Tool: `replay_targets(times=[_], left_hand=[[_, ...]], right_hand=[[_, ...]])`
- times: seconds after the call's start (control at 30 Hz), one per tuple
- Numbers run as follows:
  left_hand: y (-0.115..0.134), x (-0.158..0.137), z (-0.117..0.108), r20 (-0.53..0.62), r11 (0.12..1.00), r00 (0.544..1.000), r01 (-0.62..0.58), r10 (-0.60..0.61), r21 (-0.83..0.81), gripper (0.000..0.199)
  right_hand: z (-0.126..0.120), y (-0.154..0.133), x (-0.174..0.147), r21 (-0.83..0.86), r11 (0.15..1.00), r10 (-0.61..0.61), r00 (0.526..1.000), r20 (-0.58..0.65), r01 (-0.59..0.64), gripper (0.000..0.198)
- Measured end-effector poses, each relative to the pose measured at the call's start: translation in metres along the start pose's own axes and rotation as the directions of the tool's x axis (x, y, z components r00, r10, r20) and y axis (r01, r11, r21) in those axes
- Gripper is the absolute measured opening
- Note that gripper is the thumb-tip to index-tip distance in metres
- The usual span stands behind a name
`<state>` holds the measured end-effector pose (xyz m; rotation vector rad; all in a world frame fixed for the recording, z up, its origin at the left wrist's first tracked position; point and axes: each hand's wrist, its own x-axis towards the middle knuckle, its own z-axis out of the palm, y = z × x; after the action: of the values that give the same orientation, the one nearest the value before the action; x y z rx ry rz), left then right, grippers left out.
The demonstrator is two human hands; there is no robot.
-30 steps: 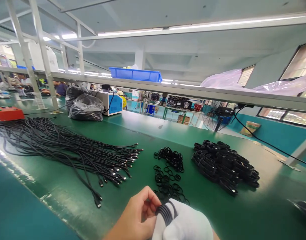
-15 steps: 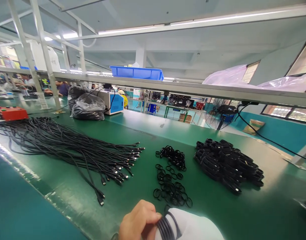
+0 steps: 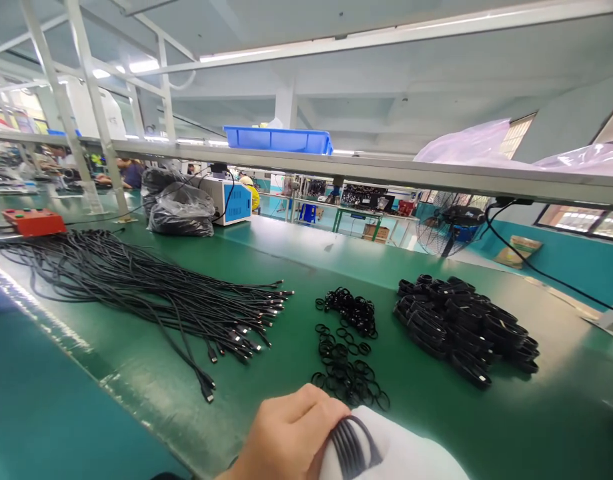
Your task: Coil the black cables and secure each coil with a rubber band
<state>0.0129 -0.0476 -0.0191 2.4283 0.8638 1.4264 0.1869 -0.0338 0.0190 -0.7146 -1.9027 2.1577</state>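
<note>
At the bottom edge my left hand (image 3: 296, 433) has its fingers closed on a coiled black cable (image 3: 350, 448). Several turns of this cable lie side by side around a white cloth-covered form (image 3: 401, 447), which looks like my right hand in a white glove; its fingers are hidden. Just beyond my hands lie loose small black rings (image 3: 353, 380), with a denser heap of them (image 3: 353, 310) farther back. To the left, a long bundle of straight black cables (image 3: 151, 280) points its plug ends at the rings. On the right is a pile of coiled black cables (image 3: 463, 327).
A red control box (image 3: 33, 221) stands at the far left. Behind the bundle are filled plastic bags (image 3: 180, 210) and a blue-and-white machine (image 3: 236, 201). Overhead, a shelf (image 3: 366, 170) carries a blue bin (image 3: 279, 140). A fan (image 3: 449, 223) stands behind the table; people sit far left.
My left hand has shifted slightly right and up, its fingers now over the top of the cable turns. The view has turned a little, moving the table contents slightly right.
</note>
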Motion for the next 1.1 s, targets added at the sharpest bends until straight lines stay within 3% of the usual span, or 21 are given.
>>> replay_targets(times=[0.13, 0.23, 0.43, 0.5, 0.57, 0.67, 0.77, 0.9, 1.0, 1.1], left_hand=[[-0.009, -0.001, -0.001, -0.015, 0.997, 0.997, -0.077, 0.077, -0.011, 0.022], [-0.011, 0.001, -0.011, 0.008, 0.996, 0.996, -0.092, 0.092, -0.006, 0.022], [-0.011, 0.007, -0.025, 0.148, 0.998, 0.987, 0.050, -0.056, 0.045, 0.027], [-0.010, 0.011, -0.026, 0.218, 0.993, 0.968, 0.118, -0.121, 0.026, 0.028], [-0.010, 0.014, -0.027, 0.276, 0.976, 0.941, 0.213, -0.194, -0.039, 0.028], [-0.010, 0.016, -0.028, 0.315, 0.933, 0.905, 0.338, -0.286, -0.122, 0.025], [-0.011, 0.014, -0.026, 0.300, 0.918, 0.890, 0.386, -0.343, -0.095, 0.025], [-0.010, 0.013, -0.027, 0.256, 0.883, 0.853, 0.469, -0.455, 0.009, 0.024], [-0.008, 0.017, -0.028, 0.275, 0.787, 0.762, 0.616, -0.587, -0.027, 0.021], [-0.006, 0.020, -0.027, 0.321, 0.620, 0.631, 0.770, -0.706, -0.152, 0.013]], right_hand=[[0.003, 0.001, -0.003, -0.028, 0.998, -0.055, 0.986, -0.158, 0.051, 0.033], [0.005, 0.004, -0.007, -0.053, 0.995, -0.100, 0.949, -0.298, 0.088, 0.034], [0.005, 0.008, -0.003, -0.082, 0.986, -0.168, 0.822, -0.544, 0.147, 0.055], [0.005, 0.012, 0.007, -0.042, 0.992, -0.124, 0.833, -0.539, 0.120, 0.079], [0.003, 0.016, 0.018, 0.016, 0.995, -0.076, 0.877, -0.475, 0.095, 0.100], [0.001, 0.023, 0.035, 0.135, 0.984, -0.063, 0.937, -0.345, 0.115, 0.114], [0.004, 0.023, 0.047, 0.203, 0.970, -0.070, 0.954, -0.290, 0.133, 0.104], [0.011, 0.017, 0.054, 0.251, 0.957, -0.059, 0.942, -0.331, 0.148, 0.067], [0.012, 0.014, 0.053, 0.300, 0.950, 0.004, 0.960, -0.281, 0.084, 0.039], [0.012, 0.016, 0.053, 0.316, 0.940, -0.021, 0.948, -0.319, 0.127, 0.028]])
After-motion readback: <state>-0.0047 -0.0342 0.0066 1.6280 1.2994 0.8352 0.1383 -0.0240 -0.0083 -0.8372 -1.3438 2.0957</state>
